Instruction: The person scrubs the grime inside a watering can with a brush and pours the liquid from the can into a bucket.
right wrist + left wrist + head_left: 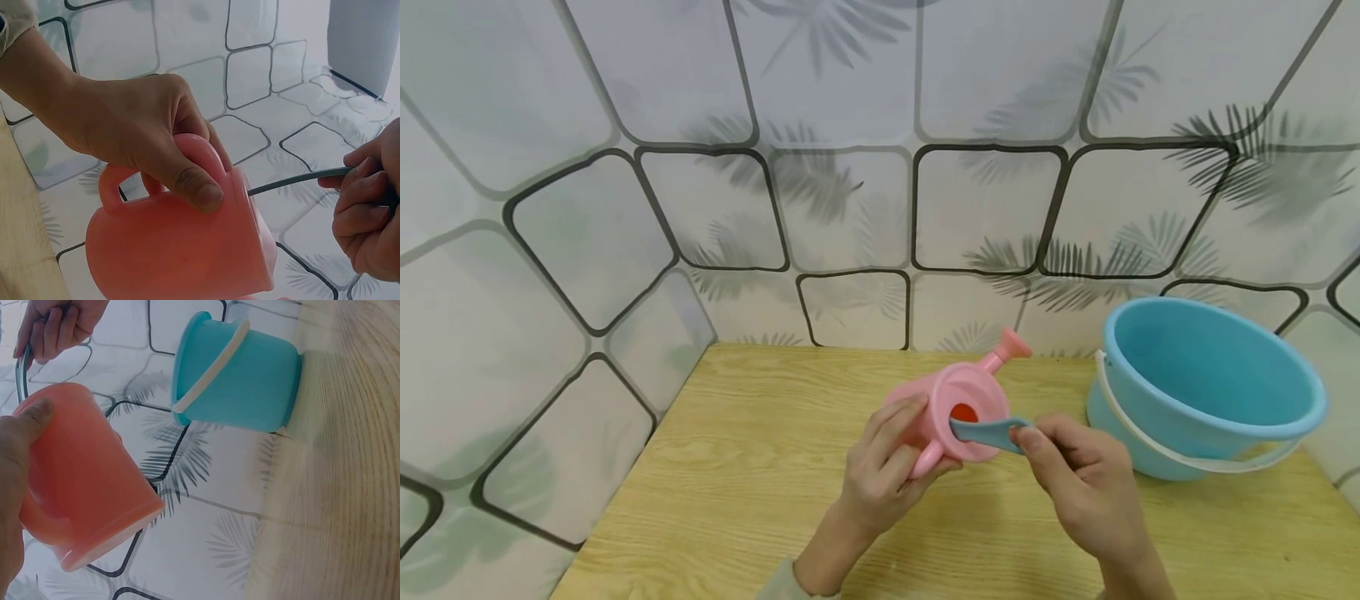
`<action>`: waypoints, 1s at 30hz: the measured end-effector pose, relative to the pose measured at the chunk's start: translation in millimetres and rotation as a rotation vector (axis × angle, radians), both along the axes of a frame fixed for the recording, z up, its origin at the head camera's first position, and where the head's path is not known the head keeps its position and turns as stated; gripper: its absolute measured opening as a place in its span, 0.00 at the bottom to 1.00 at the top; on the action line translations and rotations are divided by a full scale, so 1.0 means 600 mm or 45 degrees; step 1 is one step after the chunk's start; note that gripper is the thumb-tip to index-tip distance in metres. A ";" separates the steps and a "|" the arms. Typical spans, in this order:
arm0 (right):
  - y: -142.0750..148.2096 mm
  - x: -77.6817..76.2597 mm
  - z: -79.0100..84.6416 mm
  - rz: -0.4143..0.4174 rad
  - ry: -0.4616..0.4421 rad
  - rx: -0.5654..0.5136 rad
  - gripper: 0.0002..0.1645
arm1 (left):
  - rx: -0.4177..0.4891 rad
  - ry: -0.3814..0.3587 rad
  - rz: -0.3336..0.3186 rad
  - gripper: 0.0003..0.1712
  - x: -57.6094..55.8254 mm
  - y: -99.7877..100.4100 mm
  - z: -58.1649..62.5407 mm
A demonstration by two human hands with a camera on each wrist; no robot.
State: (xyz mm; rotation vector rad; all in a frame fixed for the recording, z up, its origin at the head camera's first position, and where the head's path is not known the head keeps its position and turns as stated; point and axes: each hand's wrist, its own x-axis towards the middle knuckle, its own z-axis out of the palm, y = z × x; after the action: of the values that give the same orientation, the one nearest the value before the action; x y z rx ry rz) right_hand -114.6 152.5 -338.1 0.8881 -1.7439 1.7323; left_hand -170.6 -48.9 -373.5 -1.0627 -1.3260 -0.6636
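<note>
A pink toy watering can (913,388) is tilted with its round opening toward me, its spout pointing up to the right. My left hand (880,475) grips the can beside its handle, thumb along the body near the rim. My right hand (1086,492) pinches a blue plastic tool (988,432) by one end. The other end of this tool reaches through the can's opening, so its tip is hidden. Something red (964,412) shows inside the can. Seen from the left wrist, the can (94,469) is held up over the table.
To the right stands a blue bucket (265,381) on the table, its white handle (214,367) hanging down at the front. The wood-grain table (730,450) ends at a back wall (850,212) and a left wall, both patterned with grey outlines and leaves.
</note>
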 end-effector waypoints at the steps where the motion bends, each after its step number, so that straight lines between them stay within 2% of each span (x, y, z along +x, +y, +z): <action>1: -0.001 0.000 0.000 0.001 0.003 0.002 0.17 | -0.003 0.001 0.005 0.27 0.000 0.001 0.000; 7: -0.005 -0.002 -0.006 0.006 -0.005 0.000 0.16 | -0.023 0.008 0.041 0.27 0.002 0.004 -0.002; 13: -0.015 -0.008 -0.012 0.024 -0.140 0.085 0.16 | -0.012 0.029 0.036 0.27 0.004 0.006 0.000; 15: -0.011 -0.010 -0.011 0.064 -0.141 0.058 0.17 | -0.008 0.032 0.036 0.27 0.003 0.006 0.001; 19: 0.006 -0.015 -0.009 0.209 -0.040 -0.106 0.18 | 0.001 0.014 0.030 0.27 -0.001 0.002 0.000; 21: 0.009 -0.015 -0.008 0.230 -0.055 -0.120 0.18 | -0.004 0.014 0.033 0.27 -0.001 0.001 0.000; 26: -0.003 -0.014 -0.009 0.120 -0.247 0.004 0.15 | -0.031 0.027 0.034 0.27 0.002 0.003 0.000; 28: -0.004 -0.010 -0.006 0.078 -0.275 -0.016 0.15 | -0.028 0.023 0.025 0.27 0.002 0.002 0.000; 30: -0.002 -0.007 -0.004 0.089 -0.243 -0.094 0.16 | -0.021 0.019 0.022 0.27 0.001 -0.001 0.001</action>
State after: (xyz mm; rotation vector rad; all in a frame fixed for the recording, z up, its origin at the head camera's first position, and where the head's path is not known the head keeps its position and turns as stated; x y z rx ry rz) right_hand -118.9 151.1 -340.5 0.7817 -1.7734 1.9703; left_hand -169.8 -49.3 -372.8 -1.0668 -1.3286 -0.6320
